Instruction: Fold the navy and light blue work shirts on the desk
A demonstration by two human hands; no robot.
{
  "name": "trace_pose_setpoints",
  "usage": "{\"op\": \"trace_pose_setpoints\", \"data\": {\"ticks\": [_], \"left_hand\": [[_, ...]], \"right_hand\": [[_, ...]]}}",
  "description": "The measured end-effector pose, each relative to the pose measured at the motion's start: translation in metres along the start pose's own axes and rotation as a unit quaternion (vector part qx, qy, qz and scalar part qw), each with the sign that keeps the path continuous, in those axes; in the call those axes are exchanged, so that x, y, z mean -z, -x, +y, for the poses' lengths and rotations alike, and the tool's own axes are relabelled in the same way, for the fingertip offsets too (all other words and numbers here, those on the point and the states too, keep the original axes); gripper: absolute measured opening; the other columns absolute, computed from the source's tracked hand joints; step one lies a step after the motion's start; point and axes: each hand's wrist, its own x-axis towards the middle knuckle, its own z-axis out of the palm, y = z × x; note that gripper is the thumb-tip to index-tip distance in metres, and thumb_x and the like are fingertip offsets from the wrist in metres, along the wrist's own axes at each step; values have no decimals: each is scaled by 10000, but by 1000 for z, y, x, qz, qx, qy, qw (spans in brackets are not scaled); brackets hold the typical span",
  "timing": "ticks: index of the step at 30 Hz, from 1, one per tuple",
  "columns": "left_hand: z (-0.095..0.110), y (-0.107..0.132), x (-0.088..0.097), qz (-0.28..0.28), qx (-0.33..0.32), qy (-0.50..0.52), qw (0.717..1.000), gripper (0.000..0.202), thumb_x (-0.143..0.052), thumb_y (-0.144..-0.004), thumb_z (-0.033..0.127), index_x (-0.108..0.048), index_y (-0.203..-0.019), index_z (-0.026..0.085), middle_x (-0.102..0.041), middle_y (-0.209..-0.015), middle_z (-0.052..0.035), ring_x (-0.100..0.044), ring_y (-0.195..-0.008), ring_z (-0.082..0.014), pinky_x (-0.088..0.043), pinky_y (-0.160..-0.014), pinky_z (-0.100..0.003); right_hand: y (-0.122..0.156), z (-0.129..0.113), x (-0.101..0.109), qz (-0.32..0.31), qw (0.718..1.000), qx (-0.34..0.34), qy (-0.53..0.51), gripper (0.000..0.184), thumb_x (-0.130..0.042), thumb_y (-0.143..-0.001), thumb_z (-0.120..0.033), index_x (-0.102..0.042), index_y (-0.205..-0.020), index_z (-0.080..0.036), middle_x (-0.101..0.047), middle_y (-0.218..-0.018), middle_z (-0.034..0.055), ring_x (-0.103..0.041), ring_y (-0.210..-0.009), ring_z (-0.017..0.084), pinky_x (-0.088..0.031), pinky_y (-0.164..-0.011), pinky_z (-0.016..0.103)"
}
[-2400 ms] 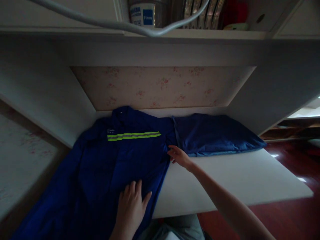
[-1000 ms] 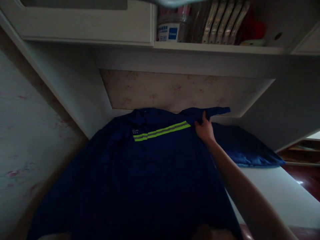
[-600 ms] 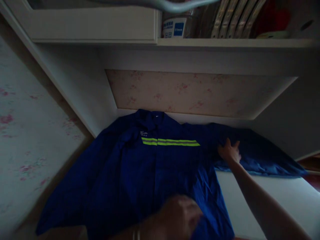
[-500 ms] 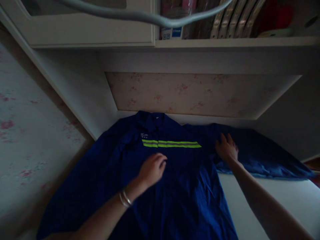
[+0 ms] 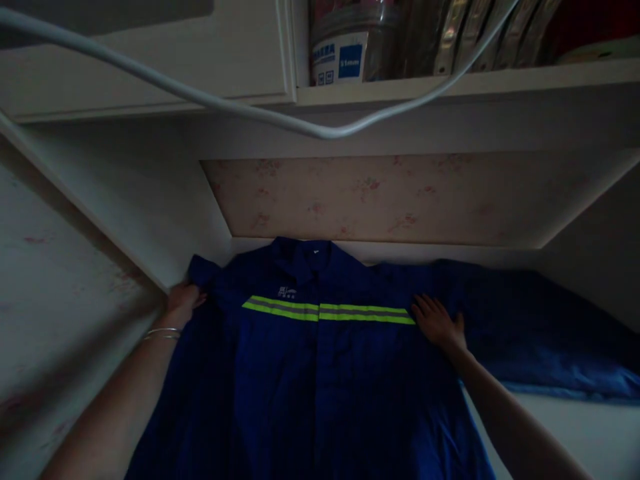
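Note:
A dark blue work jacket (image 5: 280,373) lies spread front up, collar toward the back wall, with a yellow-green reflective stripe (image 5: 367,313) across the chest. At the left shoulder side, my left hand (image 5: 184,301) is closed on the jacket's sleeve, and a fold of cloth stands up above the fingers. My right hand (image 5: 440,323) lies flat on the jacket near the stripe's right end, fingers apart. The other sleeve (image 5: 530,320) stretches out to the right. The jacket's lower part runs out of view at the bottom.
A white cable (image 5: 325,132) hangs across the upper view. Above the jacket is a shelf (image 5: 425,90) holding a clear tub (image 5: 350,57) and several upright cases. A white cabinet side panel (image 5: 150,193) and floral wall (image 5: 30,280) stand at the left. White surface (image 5: 575,427) shows lower right.
My left hand has moved from mid-chest leftward and taken hold of the sleeve. The left stripe half now shows fully spread. My right hand has shifted from the sleeve onto the chest edge.

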Motion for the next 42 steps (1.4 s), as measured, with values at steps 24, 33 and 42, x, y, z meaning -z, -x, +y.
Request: {"op": "trace_pose_setpoints", "data": {"ticks": [24,33,42], "left_hand": [[130,31,-53,-86,-260,-85,958,310,-547,-846,372,-678,-1045,173,-707,-1139,-113,-645,-1084,-286,-452,-990,-373],[196,21,-142,-230,-195,77,951,372,-642,-801,400,-712,-1020,108,-768,-980,-139,-706,-886,-258,-533,-737,-323],[210,8,-101,-257,-257,119,924,421,-686,-749,457,-718,-1042,157,-746,-1076,-94,-672,-978,-254,-506,-865,-340]], "right_hand": [[-5,-17,27,-2,1000,-18,-8,506,-279,-1001,-400,-505,-1431,-261,-481,-1503,109,-431,-1358,357,-140,-1075,775],[-69,-183,82,24,945,116,-304,587,-538,-922,-491,-477,-1413,-176,-544,-1396,153,-551,-1238,291,-417,-1045,402],[-114,-221,80,-182,832,72,-520,724,-733,-763,-577,-514,-1385,-277,-692,-1129,82,-615,-660,141,-489,-608,273]]}}
